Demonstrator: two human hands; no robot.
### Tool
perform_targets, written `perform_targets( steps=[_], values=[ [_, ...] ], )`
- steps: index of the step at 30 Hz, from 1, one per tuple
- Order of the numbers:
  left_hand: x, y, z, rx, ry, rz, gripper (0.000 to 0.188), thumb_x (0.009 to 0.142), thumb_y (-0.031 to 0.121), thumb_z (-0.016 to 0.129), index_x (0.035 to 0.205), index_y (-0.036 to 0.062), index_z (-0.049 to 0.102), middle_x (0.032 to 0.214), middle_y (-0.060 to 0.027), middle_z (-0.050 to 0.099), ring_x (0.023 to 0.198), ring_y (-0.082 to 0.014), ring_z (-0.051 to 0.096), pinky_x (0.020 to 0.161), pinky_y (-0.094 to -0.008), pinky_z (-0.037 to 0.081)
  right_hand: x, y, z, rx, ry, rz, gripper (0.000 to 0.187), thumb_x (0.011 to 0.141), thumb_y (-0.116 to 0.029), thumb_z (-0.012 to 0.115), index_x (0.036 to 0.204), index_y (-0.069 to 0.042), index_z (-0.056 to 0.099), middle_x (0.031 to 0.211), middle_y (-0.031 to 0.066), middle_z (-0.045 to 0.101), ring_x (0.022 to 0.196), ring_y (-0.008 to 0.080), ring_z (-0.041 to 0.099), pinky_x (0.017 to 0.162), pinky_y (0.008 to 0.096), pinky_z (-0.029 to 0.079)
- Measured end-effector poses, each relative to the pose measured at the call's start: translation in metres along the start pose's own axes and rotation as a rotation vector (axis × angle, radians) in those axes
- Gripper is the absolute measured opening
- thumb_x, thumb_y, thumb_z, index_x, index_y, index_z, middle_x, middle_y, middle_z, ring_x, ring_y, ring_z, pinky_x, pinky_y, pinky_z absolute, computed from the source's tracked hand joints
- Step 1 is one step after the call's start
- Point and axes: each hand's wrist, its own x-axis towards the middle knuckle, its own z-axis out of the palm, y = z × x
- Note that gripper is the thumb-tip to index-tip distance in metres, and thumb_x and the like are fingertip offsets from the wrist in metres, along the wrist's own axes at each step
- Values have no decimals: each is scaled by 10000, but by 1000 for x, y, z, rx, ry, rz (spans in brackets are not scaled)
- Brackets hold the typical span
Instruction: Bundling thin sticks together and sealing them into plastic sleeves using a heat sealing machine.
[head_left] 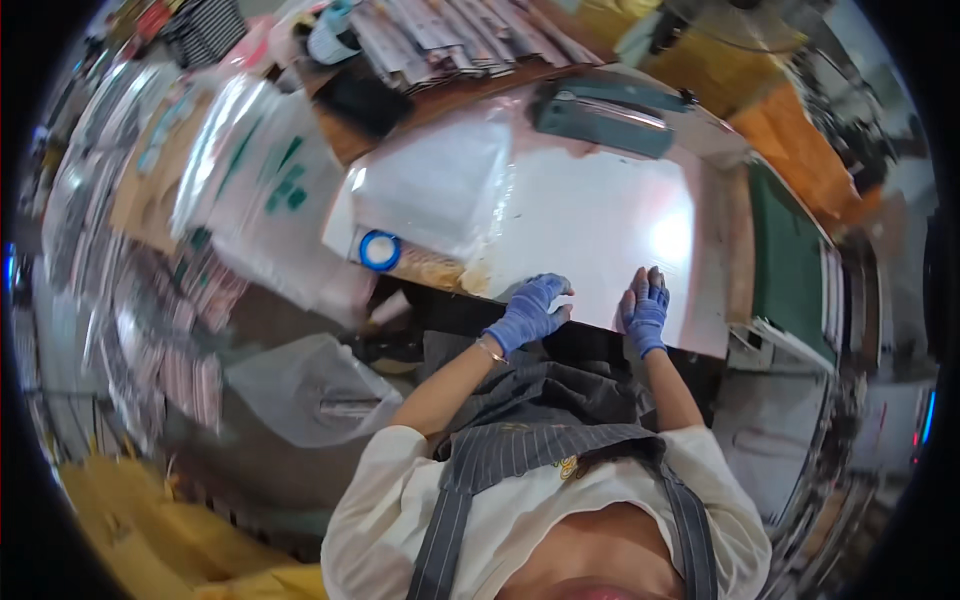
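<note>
Both of my hands wear blue-violet knit gloves with dark fingertips. At the near edge of the white board (600, 220) on the table, my left hand (530, 312) is curled. A small white patch shows between its thumb and fingers; what it is I cannot make out. My right hand (646, 308) lies on the board's right part, fingers stretched out and holding nothing. Left of the board is a stack of clear plastic bags (435, 185). A blue-rimmed tape roll (380, 250) sits at the table's near left corner.
A grey-green bag sealer (605, 120) stands at the board's far side. Behind it lie stacked printed packets (430, 40) and a dark phone-like slab (362, 100). Plastic-wrapped bundles (270, 180) crowd the left. A green panel (785, 260) borders the right. A clear bag (315, 390) hangs low left.
</note>
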Motion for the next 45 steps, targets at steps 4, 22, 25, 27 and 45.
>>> perform_targets(
  steps=[4, 22, 25, 27, 45],
  values=[
    [6, 10, -96, 226, 315, -52, 120, 769, 109, 570, 885, 79, 575, 886, -96, 585, 832, -250, 577, 746, -323, 461, 13, -46, -20, 279, -69, -180, 559, 805, -287, 502, 1298, -60, 365, 1369, 188, 290, 1269, 362, 254, 1025, 512, 170],
    [77, -19, -77, 492, 100, 77, 208, 813, 255, 505, 808, 59, 575, 833, -184, 581, 778, -363, 552, 727, -436, 432, 75, -131, -67, 1453, -208, -146, 354, 828, -212, 587, 1115, -22, 506, 1072, 111, 545, 986, 211, 512, 844, 302, 408],
    [107, 21, -83, 527, 136, -35, 229, 837, 260, 492, 768, 55, 566, 760, -185, 585, 717, -373, 563, 670, -438, 443, 117, -139, -55, 1862, -245, -45, 140, 856, -111, 550, 918, 13, 574, 885, 37, 547, 732, 95, 510, 701, 232, 427],
    [96, 21, -124, 438, 369, -124, 214, 850, 223, 475, 757, 45, 552, 712, -193, 577, 683, -376, 565, 634, -440, 443, 127, -153, -63, 1713, -81, -147, 99, 848, -75, 543, 874, 18, 565, 807, 35, 521, 681, 92, 495, 634, 215, 420],
    [36, 10, -118, 757, 182, -182, 631, 725, 58, 491, 1334, 50, 327, 1345, -216, 336, 695, -251, 622, 547, -374, 477, 153, -215, -112, 806, 387, -483, 645, 555, -54, 711, 1119, -6, 401, 1227, 205, 389, 1189, 361, 339, 984, 387, 313]
  ],
)
